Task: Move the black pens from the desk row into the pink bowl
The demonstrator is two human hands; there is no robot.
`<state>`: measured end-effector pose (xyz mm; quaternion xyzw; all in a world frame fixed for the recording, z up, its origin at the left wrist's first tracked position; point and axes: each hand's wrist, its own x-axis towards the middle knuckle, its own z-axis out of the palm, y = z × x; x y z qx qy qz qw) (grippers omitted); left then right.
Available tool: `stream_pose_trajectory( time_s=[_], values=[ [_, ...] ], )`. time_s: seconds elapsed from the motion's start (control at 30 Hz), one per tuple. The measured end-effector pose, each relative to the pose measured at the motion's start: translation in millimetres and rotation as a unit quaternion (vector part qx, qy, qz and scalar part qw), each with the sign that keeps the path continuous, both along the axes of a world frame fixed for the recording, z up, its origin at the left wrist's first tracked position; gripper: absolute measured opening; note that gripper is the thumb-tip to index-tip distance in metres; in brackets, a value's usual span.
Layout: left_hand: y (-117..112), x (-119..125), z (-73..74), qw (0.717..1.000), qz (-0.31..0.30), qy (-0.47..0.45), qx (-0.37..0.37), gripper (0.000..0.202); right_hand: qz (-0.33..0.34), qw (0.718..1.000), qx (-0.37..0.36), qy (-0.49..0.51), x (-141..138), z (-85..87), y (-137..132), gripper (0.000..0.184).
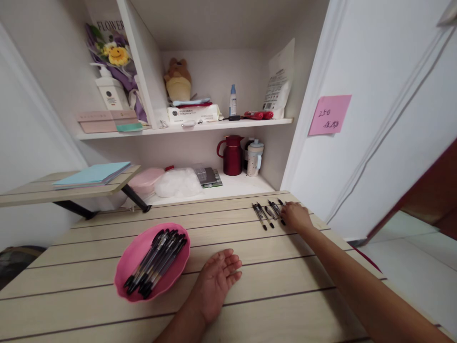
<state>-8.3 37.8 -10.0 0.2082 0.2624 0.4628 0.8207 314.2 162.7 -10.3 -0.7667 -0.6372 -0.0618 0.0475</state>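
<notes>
My right hand [296, 216] is at the far right of the table, its fingers closed over a black pen [281, 202] that is partly hidden beneath them. Just left of it, several black-capped pens [262, 216] lie in a row on the wooden table. My left hand [218, 281] rests palm up near the front middle, fingers loosely spread and holding nothing. To its left stands a pink scalloped bowl [123, 276], with a bundle of similar pens [157, 262] lying lengthwise inside.
A small raised stand [117, 183] with blue paper [94, 174] is at the left. Behind the table, a shelf holds a dark red jug [233, 157], a pale cup [254, 159] and a white plastic bag [178, 183]. A wall [321, 176] rises at the right.
</notes>
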Motion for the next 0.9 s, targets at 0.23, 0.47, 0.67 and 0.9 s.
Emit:
stream_pose_trajectory(
  time_s=[0.23, 0.47, 0.67, 0.9],
  values=[
    [-0.1, 0.1, 0.8, 1.000, 0.000, 0.001, -0.001, 0.025, -0.003, 1.000, 0.008, -0.003, -1.4, -1.8, 1.4, 0.026],
    [0.8, 0.0, -1.4, 1.000, -0.002, 0.001, 0.005, 0.025, -0.007, 1.000, 0.017, -0.018, 1.6, 7.0, -13.1, 0.026],
    [0.2, 0.5, 0.0, 1.000, 0.000, 0.004, 0.010, 0.024, -0.017, 1.000, 0.016, -0.020, -11.5, 12.3, -35.1, 0.031],
    [-1.5, 2.3, 0.7, 0.998, 0.003, 0.035, 0.046, 0.020, -0.021, 1.000, 0.016, 0.005, -49.6, 14.1, -65.3, 0.030]
  ],
)
